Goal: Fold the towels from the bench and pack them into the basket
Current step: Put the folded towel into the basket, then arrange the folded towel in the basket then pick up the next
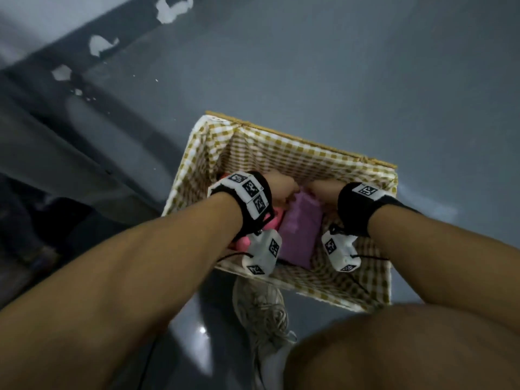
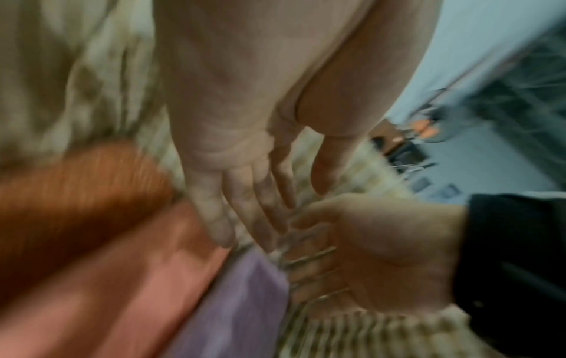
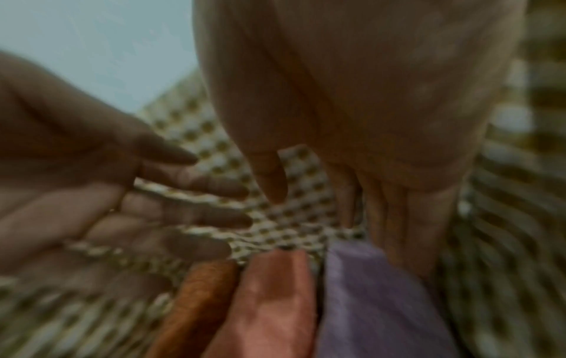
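Note:
A basket (image 1: pixel 309 142) with a yellow-checked lining stands on the floor. Folded towels stand side by side in it: purple towel (image 1: pixel 301 229) (image 2: pixel 239 302) (image 3: pixel 376 310), pink towel (image 1: pixel 243 243) (image 2: pixel 122 278) (image 3: pixel 269 302) to its left, and an orange towel (image 2: pixel 70 198) (image 3: pixel 196 302) further left. Both hands reach down inside the basket. My left hand (image 1: pixel 278 187) (image 2: pixel 263 193) hovers with straight fingers over the far ends of the pink and purple towels. My right hand (image 1: pixel 323 188) (image 3: pixel 367 193) has straight fingers along the purple towel's right side. Neither hand grips anything.
The basket sits on a grey floor (image 1: pixel 365 66). A pale laced shoe (image 1: pixel 261 313) and a bare knee (image 1: pixel 408 347) are right at its near side. A dark wall base with peeling paint (image 1: pixel 56 122) runs along the left. Checked lining shows to the right of the purple towel.

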A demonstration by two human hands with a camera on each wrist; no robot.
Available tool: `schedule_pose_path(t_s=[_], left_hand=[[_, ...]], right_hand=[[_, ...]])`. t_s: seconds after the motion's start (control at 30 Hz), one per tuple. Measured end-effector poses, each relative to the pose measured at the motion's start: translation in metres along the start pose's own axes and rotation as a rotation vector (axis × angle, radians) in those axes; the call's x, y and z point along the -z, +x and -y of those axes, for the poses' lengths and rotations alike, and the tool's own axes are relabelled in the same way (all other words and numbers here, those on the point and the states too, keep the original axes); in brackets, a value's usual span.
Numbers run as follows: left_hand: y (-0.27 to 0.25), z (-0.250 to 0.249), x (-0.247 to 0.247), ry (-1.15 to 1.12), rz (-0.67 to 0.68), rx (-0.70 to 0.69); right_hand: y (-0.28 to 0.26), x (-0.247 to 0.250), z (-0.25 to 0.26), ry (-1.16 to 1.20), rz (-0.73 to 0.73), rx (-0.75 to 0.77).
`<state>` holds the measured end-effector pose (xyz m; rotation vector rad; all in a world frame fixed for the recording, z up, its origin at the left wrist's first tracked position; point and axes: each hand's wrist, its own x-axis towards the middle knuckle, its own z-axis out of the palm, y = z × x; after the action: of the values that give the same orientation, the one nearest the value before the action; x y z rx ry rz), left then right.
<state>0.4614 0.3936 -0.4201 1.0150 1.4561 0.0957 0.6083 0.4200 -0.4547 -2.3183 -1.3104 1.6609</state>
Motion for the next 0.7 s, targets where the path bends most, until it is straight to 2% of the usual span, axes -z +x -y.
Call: schedule_pose_path(t_s=[0.07, 0.1, 0.2, 0.3, 0.4, 0.53, 0.63, 0.7], left_hand=[[-0.032, -0.012, 0.021, 0.010, -0.025, -0.081], [-0.052, -0.016, 0.034, 0.047, -0.043, -0.134], [-0.118, -0.006, 0.079, 0.157, -0.238, -0.269], [-0.193, 0.026, 0.121, 0.073, -0.351, -0.306], [-0.274, 0.073, 0.155, -0.036, -0.419, -0.289], [-0.378, 0.156, 0.186, -0.106, -0.638, -0.244], [-0.434, 0.225, 0.201, -0.079, -0.805, -0.129], [-0.458, 0.270, 0.206, -0.069, -0.912, -0.027]], right_hand=[[-0.027, -0.006, 0.028, -0.123, 0.013, 0.078], [-0.043, -0.012, 0.043, -0.147, 0.073, 0.107], [-0.100, -0.038, 0.094, -0.213, 0.239, 0.256], [-0.168, -0.075, 0.143, -0.280, 0.321, 0.474], [-0.238, -0.122, 0.184, -0.438, 0.483, 0.582], [-0.321, -0.205, 0.222, -0.667, 0.670, 0.696], [-0.367, -0.278, 0.243, -0.727, 0.715, 0.812], [-0.390, -0.323, 0.250, -0.750, 0.686, 0.859]])
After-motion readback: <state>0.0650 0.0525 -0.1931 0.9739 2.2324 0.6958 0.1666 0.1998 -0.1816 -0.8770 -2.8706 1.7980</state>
